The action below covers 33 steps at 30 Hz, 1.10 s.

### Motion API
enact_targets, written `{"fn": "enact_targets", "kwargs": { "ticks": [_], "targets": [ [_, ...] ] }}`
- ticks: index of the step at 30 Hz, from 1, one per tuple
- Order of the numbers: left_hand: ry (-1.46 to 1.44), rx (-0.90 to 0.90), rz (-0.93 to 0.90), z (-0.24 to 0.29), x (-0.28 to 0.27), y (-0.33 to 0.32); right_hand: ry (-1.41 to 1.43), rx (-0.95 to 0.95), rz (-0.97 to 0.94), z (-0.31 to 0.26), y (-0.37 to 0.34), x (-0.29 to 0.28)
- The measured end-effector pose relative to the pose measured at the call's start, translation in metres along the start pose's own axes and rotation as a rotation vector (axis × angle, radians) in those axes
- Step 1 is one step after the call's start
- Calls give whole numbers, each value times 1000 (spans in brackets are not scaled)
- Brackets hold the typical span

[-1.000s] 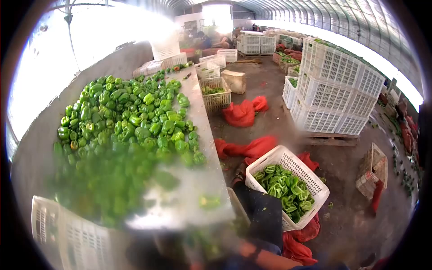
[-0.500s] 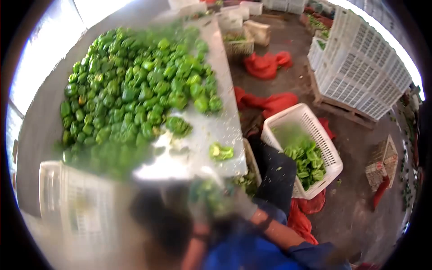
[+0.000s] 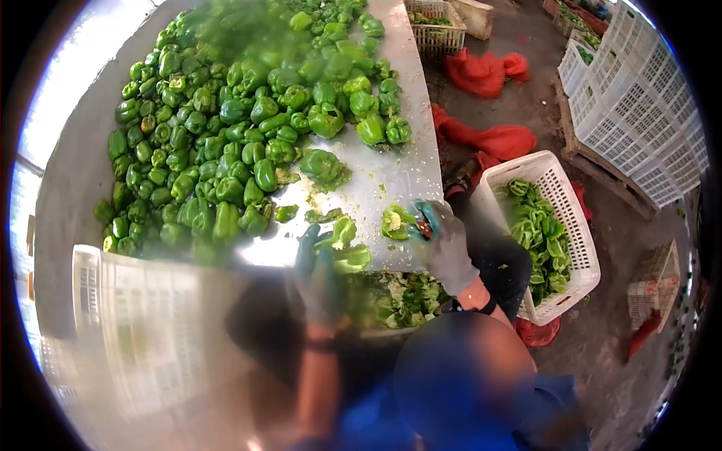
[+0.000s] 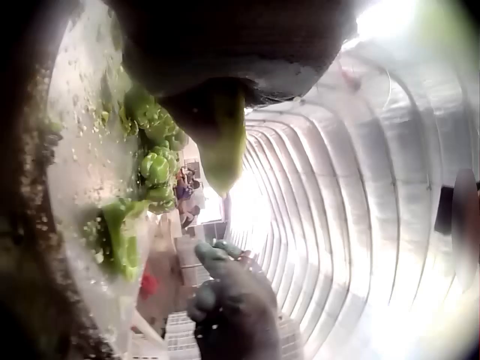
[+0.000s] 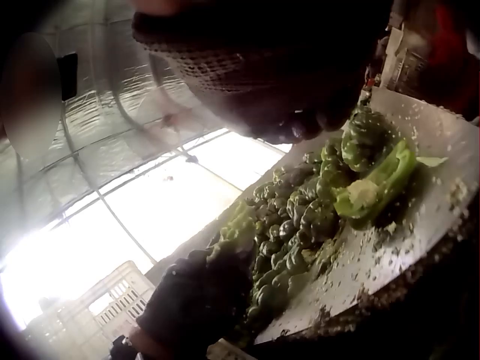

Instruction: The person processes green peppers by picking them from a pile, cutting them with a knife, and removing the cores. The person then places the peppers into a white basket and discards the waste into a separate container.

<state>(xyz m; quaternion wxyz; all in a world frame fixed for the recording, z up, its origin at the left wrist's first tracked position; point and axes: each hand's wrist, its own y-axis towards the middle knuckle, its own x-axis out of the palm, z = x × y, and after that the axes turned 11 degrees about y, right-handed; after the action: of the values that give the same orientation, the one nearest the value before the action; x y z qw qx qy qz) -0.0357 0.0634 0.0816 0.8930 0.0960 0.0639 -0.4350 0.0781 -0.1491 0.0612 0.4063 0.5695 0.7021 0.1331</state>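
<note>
In the head view my gloved left hand (image 3: 316,274) is at the table's near edge, holding a piece of green bell pepper (image 3: 344,231). The left wrist view shows that pepper piece (image 4: 226,146) hanging from the fingers. My gloved right hand (image 3: 449,252) is over the table's near right corner, fingers curled round a small reddish-brown thing (image 3: 426,228), mostly hidden. Just left of its fingertips lies an opened pepper half (image 3: 394,223) with pale core, seen also on the tabletop in the right wrist view. Another cut pepper piece (image 3: 353,258) lies by the left hand.
Whole green peppers (image 3: 226,143) are heaped over the metal table (image 3: 417,113). Below its near edge sits a bin of pepper scraps (image 3: 410,299). A white crate (image 3: 579,255) of cut peppers stands right, beyond my leg. Another crate (image 3: 90,301) is left; stacked crates (image 3: 639,113) stand farther right.
The head view has tilted down toward the table. Both hands, together round a green pepper below the table edge half a second ago, have moved up and apart over the near edge.
</note>
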Motion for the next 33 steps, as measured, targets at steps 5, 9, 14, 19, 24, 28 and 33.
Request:
{"fn": "enact_targets", "kwargs": {
  "ticks": [5, 9, 14, 19, 24, 28, 33],
  "targets": [
    [877, 379, -132, -53, 8, 49, 114, 278, -265, 28, 16, 22],
    [505, 250, -99, -63, 10, 51, 62, 268, -435, 55, 8, 45],
    [456, 91, -63, -112, -2, 74, -94, 281, -541, 53, 12, 44],
    [105, -52, -34, -93, -12, 52, -110, 233, -603, 60, 20, 43],
    [481, 306, -53, -99, -28, 34, -112, 384, -592, 64, 14, 40],
    [54, 86, -58, -24, 5, 16, -48, 474, -442, 58, -28, 40],
    [141, 284, -318, 41, 98, -4, 115, 671, -173, 29, -60, 19]
  ]
}}
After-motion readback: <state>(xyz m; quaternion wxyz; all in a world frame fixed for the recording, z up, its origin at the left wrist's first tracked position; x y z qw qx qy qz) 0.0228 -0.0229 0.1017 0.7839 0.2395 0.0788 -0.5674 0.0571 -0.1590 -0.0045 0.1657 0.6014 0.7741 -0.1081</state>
